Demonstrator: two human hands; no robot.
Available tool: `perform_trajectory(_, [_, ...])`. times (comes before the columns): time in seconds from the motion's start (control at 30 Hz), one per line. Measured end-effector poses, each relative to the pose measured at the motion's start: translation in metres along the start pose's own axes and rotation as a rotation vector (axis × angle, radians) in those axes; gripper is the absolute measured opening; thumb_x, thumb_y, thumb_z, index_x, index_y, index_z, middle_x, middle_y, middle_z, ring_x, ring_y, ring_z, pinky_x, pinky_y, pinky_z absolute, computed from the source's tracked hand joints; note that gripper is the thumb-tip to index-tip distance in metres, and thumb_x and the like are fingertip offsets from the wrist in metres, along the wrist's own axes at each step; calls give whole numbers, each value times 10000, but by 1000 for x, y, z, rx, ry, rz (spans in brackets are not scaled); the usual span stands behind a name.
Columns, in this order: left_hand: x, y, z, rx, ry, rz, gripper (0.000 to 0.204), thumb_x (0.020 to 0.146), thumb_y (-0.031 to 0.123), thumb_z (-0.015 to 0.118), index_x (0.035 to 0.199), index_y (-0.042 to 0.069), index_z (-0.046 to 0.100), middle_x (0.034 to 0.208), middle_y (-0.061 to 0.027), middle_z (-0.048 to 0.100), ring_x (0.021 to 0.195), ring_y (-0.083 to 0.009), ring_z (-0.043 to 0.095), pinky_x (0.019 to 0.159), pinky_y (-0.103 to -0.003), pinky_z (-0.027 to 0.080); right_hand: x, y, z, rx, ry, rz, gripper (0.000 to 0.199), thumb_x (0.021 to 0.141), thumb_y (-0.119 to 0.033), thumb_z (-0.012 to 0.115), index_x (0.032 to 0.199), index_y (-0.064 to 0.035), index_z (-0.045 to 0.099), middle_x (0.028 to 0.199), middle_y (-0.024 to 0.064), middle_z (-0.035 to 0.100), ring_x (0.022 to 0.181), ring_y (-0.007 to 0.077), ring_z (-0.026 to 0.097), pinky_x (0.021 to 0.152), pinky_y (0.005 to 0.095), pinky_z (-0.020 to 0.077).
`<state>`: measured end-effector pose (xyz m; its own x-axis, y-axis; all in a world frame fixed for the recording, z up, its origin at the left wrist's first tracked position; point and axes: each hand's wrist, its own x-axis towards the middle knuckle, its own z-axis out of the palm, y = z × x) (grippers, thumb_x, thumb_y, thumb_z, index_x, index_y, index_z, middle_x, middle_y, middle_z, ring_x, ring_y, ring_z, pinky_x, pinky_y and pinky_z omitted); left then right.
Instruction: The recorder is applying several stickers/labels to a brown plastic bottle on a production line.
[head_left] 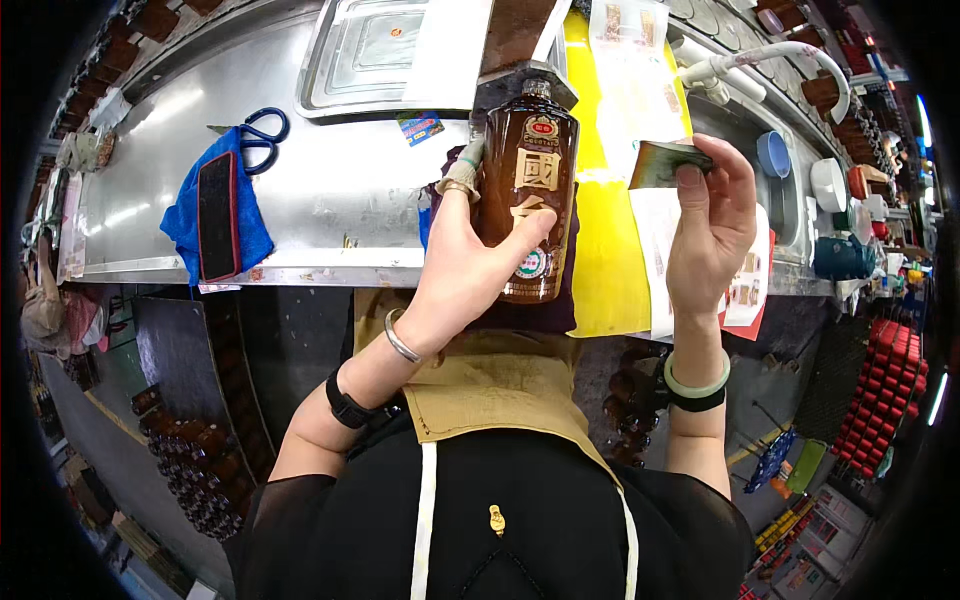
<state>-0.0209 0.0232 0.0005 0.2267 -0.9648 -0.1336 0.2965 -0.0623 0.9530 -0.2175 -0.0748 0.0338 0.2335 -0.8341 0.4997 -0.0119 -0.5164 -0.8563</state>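
A brown glass bottle (531, 160) with gold lettering, a red emblem and a small green-and-white round mark lies at the table's front edge, neck pointing away from me. My left hand (490, 235) grips it from the left, thumb across its front; whitish covers wrap its fingertips. Beneath the bottle lies a dark cloth (515, 318). Off to the bottle's right, my right hand (712, 215) pinches a thin, dark green flat piece (660, 163) between thumb and fingers, above printed sheets (655, 225) and a yellow sheet (608, 270). What the green piece is, I cannot make out.
A metal tray (330, 60) with a white sheet stands at the back. On the left are a blue cloth (250, 215), a black pad (217, 220) and blue-handled scissors (262, 140). A sink with a curved faucet (790, 50) and a blue bowl (772, 153) are at right.
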Motion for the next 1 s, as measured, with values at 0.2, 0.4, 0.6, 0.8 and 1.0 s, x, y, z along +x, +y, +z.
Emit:
perform_trajectory(0.2, [1, -7, -3, 54, -5, 61, 863, 930, 158, 801, 1591, -57, 290, 1439, -172, 558, 1311, -205, 569, 1114, -350, 473, -17, -1, 22, 137, -91, 417, 459, 1095, -232, 564, 1481, 11, 517, 1031, -11, 519, 912, 56, 498, 809, 212, 423])
perform_trajectory(0.4, [0, 5, -16, -362, -58, -146, 661, 1050, 92, 653, 1592, -53, 302, 1535, -161, 500, 1359, -194, 541, 1148, -348, 450, -35, 10, 53, 135, -108, 650, 726, 911, -197, 854, 1483, 59, 487, 843, -72, 431, 765, 35, 401, 702, 187, 370])
perform_trajectory(0.6, [0, -4, -16, -236, -63, -57, 668, 1039, 92, 670, 1588, -50, 316, 1532, -166, 500, 1383, -197, 522, 1162, -359, 445, -36, 10, 54, 228, -100, 693, 724, 921, -150, 839, 1511, 44, 467, 849, -71, 431, 764, 31, 405, 709, 174, 376])
perform_trajectory(0.8, [-1, -2, -15, -231, -51, -59, 728, 1008, 51, 695, 1598, -57, 282, 1536, -179, 489, 1392, -207, 521, 1171, -366, 446, -38, 13, 52, 234, -124, 674, 742, 909, -151, 848, 1525, 20, 471, 859, -68, 439, 774, 36, 421, 725, 176, 388])
perform_trajectory(1.0, [-2, 1, -12, -143, -72, -35, 850, 943, 30, 764, 1609, -67, 245, 1552, -187, 464, 1405, -215, 509, 1177, -371, 439, -19, 10, 36, 96, -150, 625, 760, 925, -166, 829, 1534, 46, 426, 1021, 28, 641, 940, 86, 592, 855, 222, 481])
